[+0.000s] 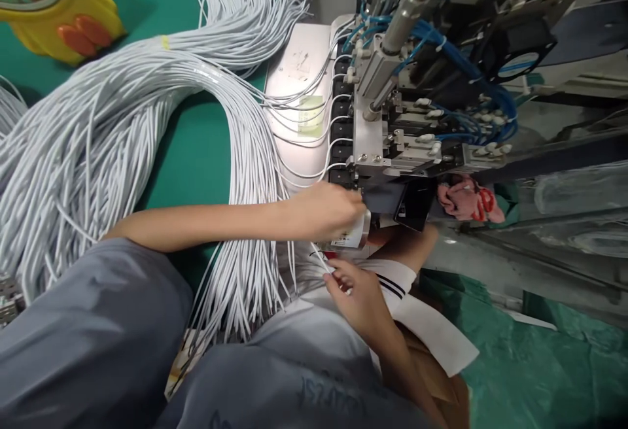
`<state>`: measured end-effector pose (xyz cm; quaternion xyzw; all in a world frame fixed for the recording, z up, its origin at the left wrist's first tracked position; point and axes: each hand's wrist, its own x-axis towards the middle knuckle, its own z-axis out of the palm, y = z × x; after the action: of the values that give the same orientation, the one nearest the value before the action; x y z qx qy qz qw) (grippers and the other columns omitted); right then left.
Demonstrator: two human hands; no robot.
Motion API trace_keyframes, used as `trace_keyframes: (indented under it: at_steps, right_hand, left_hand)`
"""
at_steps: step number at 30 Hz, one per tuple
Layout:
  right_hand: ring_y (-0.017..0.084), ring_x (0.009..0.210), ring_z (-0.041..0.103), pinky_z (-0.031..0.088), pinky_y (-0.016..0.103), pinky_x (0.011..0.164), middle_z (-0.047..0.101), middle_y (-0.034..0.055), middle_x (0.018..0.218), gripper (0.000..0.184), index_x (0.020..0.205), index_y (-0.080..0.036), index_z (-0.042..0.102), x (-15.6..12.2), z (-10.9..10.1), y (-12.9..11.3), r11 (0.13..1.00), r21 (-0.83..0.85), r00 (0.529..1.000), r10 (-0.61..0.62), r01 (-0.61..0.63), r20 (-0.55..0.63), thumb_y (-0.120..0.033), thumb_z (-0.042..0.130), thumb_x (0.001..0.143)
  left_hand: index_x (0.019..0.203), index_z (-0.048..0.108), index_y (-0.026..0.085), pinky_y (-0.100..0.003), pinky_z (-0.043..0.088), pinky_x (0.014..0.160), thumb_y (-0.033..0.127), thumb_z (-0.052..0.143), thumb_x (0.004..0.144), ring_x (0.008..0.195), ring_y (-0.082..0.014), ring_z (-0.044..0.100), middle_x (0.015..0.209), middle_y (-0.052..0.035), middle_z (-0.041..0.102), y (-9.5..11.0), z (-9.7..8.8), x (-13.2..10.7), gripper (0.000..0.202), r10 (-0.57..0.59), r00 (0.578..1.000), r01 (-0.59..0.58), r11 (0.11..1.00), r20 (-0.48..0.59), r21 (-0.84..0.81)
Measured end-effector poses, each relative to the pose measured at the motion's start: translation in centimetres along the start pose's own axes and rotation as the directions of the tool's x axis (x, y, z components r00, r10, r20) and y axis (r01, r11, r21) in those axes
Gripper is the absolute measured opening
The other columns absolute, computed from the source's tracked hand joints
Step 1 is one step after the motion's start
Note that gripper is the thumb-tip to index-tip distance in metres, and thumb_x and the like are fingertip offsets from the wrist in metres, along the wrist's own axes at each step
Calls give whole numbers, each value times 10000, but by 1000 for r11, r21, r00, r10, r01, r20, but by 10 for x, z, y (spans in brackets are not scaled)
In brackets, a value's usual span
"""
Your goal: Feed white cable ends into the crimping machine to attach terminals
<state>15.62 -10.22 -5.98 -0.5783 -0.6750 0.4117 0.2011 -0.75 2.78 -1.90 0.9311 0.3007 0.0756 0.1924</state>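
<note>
My left hand (330, 210) reaches across the white wire bundle (122, 135) to the front of the metal machine (387, 121). Its fingers are pinched together at the machine's dark slot, next to a small white label (354, 233); what they pinch is hidden. My right hand (358, 295) is just below it, fingers closed on the ends of a few thin white wires (326, 265). Several single wires (314, 135) run from the bundle over a white plate (301, 63) into a row of black holders (341, 108).
Blue air hoses (471, 82) and a cylinder (400, 30) crowd the machine head. A yellow plastic object (59, 17) lies on the green table (196, 154). A pink and red cloth (466, 200) hangs beside the machine. White striped fabric (397, 282) sits under my right hand.
</note>
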Motion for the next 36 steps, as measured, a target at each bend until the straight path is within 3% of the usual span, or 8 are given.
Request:
trace_keyframes:
  at_steps: [2,5,8,15,20,25,31,36]
  right_hand:
    - [146,456,534,414,270,458,601,-14,517,114,722,-215,656,-1,-4,-1,998,55,1000,5,-4,-6,-211,571,798]
    - [143,562,578,458,256,522,639,0,625,73,705,-200,646,5,-25,-4,980,200,954,61,-2,-293,-192,614,771]
    - [122,591,588,486,242,569,652,-10,690,39,737,-209,666,12,-42,-6,888,451,889,133,89,-437,-213,701,721]
    - [113,589,584,490,263,583,633,-3,714,92,800,-220,707,30,-34,-4,590,781,931,127,207,-343,-293,704,744]
    - [132,617,579,474,276,571,619,15,733,120,811,-215,703,31,-31,-4,671,683,903,47,288,-427,-317,639,803]
    - [136,649,555,450,267,572,599,18,709,96,701,-199,657,36,-26,-1,827,451,808,-7,336,-589,-262,677,771]
    - [96,500,476,356,238,435,592,8,652,120,723,-195,703,41,-40,3,783,557,916,-40,276,-399,-311,696,754]
    - [104,515,467,342,246,460,586,1,584,142,659,-199,704,45,-38,2,815,478,868,-61,328,-493,-323,718,726]
  left_hand:
    - [1045,638,92,-272,465,653,255,431,924,814,-188,625,940,-119,645,11,5,-3,290,185,983,-181,944,-15,-277]
    - [1061,638,78,-245,476,746,308,500,913,881,-174,619,990,-133,649,19,11,-4,306,273,962,-240,810,-17,-536]
    - [992,678,100,-217,464,705,239,523,900,776,-135,611,845,-87,658,17,15,-3,227,171,983,-175,755,-69,-632]
    - [839,724,81,-171,414,555,184,564,851,613,-81,544,723,-52,603,14,13,-3,191,22,980,-157,690,-197,-707]
    - [843,733,105,-173,410,552,178,569,839,616,-86,549,694,-39,588,15,16,-2,179,-10,979,-136,712,-204,-689]
    - [844,721,96,-180,436,587,194,594,832,642,-95,577,713,-47,612,15,18,-2,161,-26,979,-134,668,-202,-732]
    - [853,694,89,-154,434,521,130,503,850,547,-68,566,647,-15,578,13,16,-4,195,-6,998,-55,553,-69,-832]
    - [763,676,93,-145,422,485,151,541,817,532,-65,553,631,-7,565,17,13,-4,157,-69,997,3,517,-38,-856]
